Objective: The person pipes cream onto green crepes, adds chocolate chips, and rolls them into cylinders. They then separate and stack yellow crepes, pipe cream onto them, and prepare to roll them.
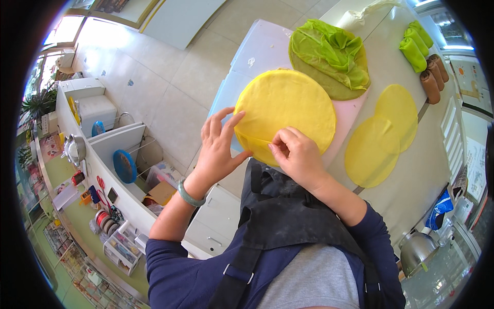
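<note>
Item: yellow round sheet [285, 110], a thin disc that looks like a crepe or dough wrapper, lying flat on a pale board [257, 49] at the near end of the tabletop [411, 170], directly ahead of the person. Near edge lifted and creased into a small fold.

Handling, judged: very light, soft and limp; likely to tear or stretch if pulled from one point; may cling to itself where folded. Best taken at the rim with two hands, low and spread apart, or supported from beneath.

Hands: right hand [298, 154] with fingers closed in a pinch on the folded near edge. Left hand [218, 147] with fingers spread open, tips resting on the sheet's left rim; green bangle [190, 194] at the wrist.

Adjacent: green sheet [332, 56], crumpled over a darker olive disc, just beyond on the board. Two paler yellow discs [383, 134], overlapping, to the right on the bare tabletop. Green and brown rolls [424, 56] in a row at the far right edge.

Room: pale tiled floor [170, 92] to the left; long counter [82, 206] with clutter, a blue plate [124, 166], small boxes; metal bowl [416, 250] lower right.
</note>
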A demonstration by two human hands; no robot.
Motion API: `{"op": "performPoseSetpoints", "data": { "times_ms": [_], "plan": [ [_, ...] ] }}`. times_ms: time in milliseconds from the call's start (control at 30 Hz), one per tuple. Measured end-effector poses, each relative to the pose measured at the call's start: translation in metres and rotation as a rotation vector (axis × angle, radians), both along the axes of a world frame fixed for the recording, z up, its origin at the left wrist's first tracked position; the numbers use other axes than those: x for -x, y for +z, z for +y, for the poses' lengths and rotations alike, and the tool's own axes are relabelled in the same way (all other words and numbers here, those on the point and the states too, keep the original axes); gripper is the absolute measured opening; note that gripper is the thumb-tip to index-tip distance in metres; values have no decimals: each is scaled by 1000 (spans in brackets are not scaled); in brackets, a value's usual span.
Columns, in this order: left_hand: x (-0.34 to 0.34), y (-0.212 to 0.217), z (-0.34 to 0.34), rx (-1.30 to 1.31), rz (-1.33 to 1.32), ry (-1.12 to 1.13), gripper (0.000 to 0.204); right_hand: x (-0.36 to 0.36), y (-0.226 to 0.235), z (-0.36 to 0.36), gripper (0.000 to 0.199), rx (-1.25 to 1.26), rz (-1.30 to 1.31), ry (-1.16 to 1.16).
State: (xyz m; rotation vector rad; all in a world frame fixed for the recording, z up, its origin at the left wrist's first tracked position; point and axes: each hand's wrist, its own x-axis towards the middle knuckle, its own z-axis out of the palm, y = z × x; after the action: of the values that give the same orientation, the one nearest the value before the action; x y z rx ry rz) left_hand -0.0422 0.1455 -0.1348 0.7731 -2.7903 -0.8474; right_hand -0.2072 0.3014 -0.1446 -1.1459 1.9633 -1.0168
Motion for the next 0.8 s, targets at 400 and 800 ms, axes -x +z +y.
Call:
{"op": "performPoseSetpoints", "data": {
  "times_ms": [400, 800],
  "plan": [
    [-33, -15, 25, 197, -50, -498, 64, 6, 1, -3, 11, -24, -109, 18],
    [-48, -29, 43, 257, -91, -445, 65, 42, -9, -36, 13, -114, -503, 45]
  ]
}}
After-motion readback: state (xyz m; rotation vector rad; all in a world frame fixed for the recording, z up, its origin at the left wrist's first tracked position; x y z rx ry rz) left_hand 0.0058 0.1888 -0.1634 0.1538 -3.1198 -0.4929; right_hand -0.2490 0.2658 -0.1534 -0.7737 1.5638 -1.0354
